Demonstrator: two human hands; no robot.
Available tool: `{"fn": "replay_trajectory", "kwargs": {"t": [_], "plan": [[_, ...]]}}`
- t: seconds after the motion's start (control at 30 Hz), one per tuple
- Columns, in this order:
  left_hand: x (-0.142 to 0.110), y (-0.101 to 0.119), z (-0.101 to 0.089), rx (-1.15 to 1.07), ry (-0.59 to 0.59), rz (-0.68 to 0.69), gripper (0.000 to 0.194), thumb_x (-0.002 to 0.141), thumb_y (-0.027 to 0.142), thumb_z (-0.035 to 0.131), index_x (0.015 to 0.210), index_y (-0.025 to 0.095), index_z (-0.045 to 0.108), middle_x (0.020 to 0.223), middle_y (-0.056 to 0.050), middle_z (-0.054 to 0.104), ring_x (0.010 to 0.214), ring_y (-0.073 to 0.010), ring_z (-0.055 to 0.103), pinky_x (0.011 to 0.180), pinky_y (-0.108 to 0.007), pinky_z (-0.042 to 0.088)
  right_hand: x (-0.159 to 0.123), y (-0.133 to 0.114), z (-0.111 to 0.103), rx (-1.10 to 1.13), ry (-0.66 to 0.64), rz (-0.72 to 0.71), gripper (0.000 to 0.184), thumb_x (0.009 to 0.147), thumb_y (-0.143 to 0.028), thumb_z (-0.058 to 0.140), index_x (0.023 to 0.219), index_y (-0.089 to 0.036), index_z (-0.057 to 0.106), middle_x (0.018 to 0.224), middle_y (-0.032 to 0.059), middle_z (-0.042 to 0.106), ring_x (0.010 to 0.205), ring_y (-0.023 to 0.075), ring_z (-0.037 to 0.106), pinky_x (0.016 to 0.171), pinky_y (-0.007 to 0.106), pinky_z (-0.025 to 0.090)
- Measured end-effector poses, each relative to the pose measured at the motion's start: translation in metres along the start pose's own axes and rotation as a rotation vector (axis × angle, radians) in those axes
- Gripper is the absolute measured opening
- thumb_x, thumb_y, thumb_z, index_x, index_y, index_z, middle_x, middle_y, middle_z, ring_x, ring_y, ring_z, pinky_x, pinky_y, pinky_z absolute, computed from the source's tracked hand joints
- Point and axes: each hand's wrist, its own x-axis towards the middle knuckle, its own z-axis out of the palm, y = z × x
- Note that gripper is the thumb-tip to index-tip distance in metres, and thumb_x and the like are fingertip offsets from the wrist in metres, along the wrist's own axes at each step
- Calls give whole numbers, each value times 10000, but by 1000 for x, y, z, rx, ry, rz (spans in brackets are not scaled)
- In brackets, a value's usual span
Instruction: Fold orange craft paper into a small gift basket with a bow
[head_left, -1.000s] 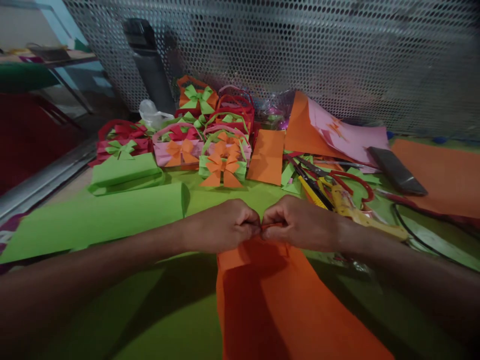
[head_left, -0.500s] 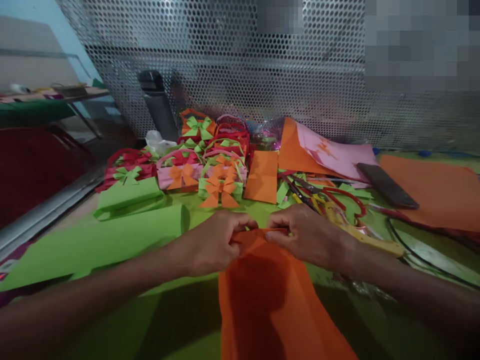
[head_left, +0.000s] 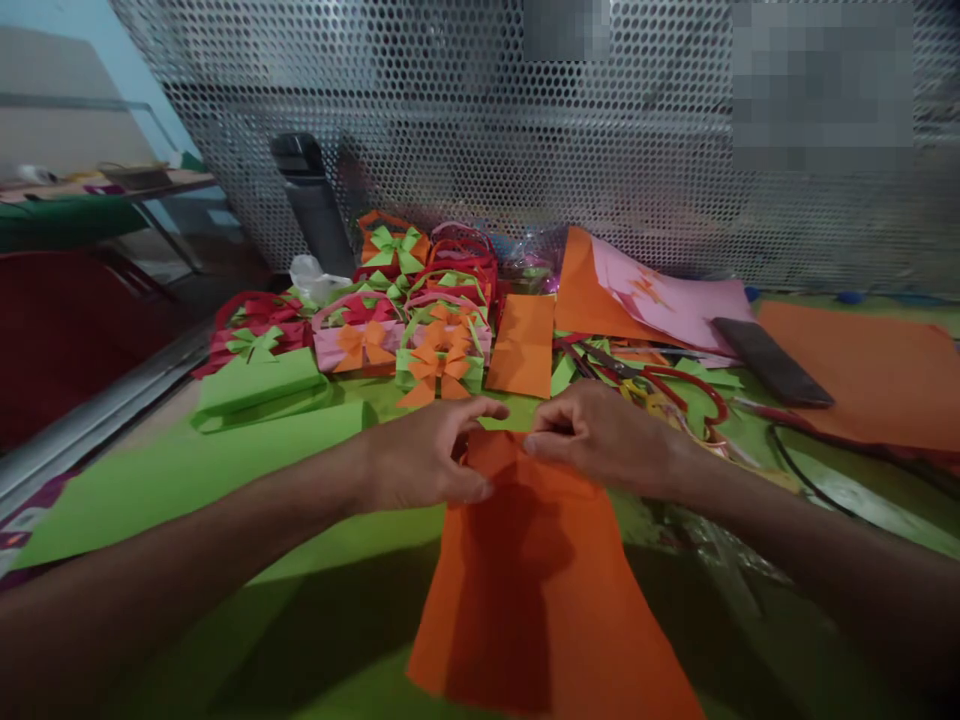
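An orange paper sheet (head_left: 540,610) lies in front of me on the green table cover (head_left: 352,640). My left hand (head_left: 427,460) pinches the sheet's far edge between thumb and fingers, index finger stretched over it. My right hand (head_left: 600,435) grips the same far edge from the right, fingers curled on the paper. The two hands nearly touch at the top middle of the sheet.
Several small paper baskets with bows (head_left: 405,330) stand behind the hands. Green sheets (head_left: 187,470) lie at left, orange paper (head_left: 870,370) and pink paper (head_left: 675,300) at right. Red-handled scissors (head_left: 675,390), a dark phone (head_left: 772,360) and a black bottle (head_left: 311,205) are near the perforated wall.
The hands have shifted slightly away from me along the sheet's top edge. The orange sheet has swung, its near end moving left. The view has tilted.
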Motion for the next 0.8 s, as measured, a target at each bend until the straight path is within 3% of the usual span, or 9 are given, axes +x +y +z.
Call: {"fn": "replay_trajectory", "kwargs": {"t": [0.17, 0.27, 0.4, 0.53, 0.6, 0.7, 0.8], "plan": [[0, 0, -5, -143, -111, -57, 705, 643, 160, 488, 1313, 164, 270, 1080, -109, 584, 926, -228, 567, 600, -231, 410, 5, 10, -3, 82, -74, 31, 243, 730, -272, 457, 511, -170, 432, 482, -62, 284, 447, 62, 269, 415, 219, 191], [1, 0, -3, -170, -107, -92, 693, 636, 119, 440, 1309, 182, 285, 1034, -92, 604, 830, -186, 580, 544, -201, 372, 6, 12, -2, 97, -96, 18, 250, 723, -265, 458, 496, -174, 403, 471, -65, 273, 440, 60, 259, 413, 218, 186], [3, -1, -1, 30, -18, -98, 658, 672, 106, 401, 1317, 179, 292, 800, -21, 607, 571, -111, 503, 473, -193, 295, 4, 13, 0, 45, -63, -1, 263, 719, -267, 462, 483, -168, 402, 464, -61, 296, 446, 60, 278, 426, 223, 182], [1, -1, 0, 292, 136, -12, 540, 731, 143, 415, 1268, 129, 360, 695, 8, 555, 534, -110, 456, 500, -214, 313, 3, 12, 2, -2, -4, -9, 246, 720, -274, 465, 502, -159, 460, 481, -52, 350, 465, 69, 315, 437, 220, 194], [0, -1, 0, 345, 156, 5, 487, 739, 140, 416, 1225, 121, 394, 625, 35, 517, 510, -106, 430, 500, -216, 312, 2, 12, 2, -8, 7, -4, 251, 726, -275, 467, 503, -160, 471, 476, -50, 358, 462, 71, 313, 440, 223, 188], [0, 0, 1, 374, 155, 27, 462, 739, 118, 403, 1202, 119, 401, 553, 63, 466, 489, -106, 408, 488, -215, 306, 2, 11, 4, -66, 46, 1, 285, 732, -271, 481, 473, -169, 417, 452, -56, 318, 449, 70, 282, 448, 242, 161], [-3, 1, 4, 456, 236, 46, 455, 753, 126, 395, 1209, 136, 403, 563, 56, 474, 502, -112, 425, 494, -223, 305, 1, 9, 6, -156, 82, -1, 322, 725, -257, 506, 458, -170, 348, 443, -59, 285, 451, 69, 271, 462, 256, 149]]}}
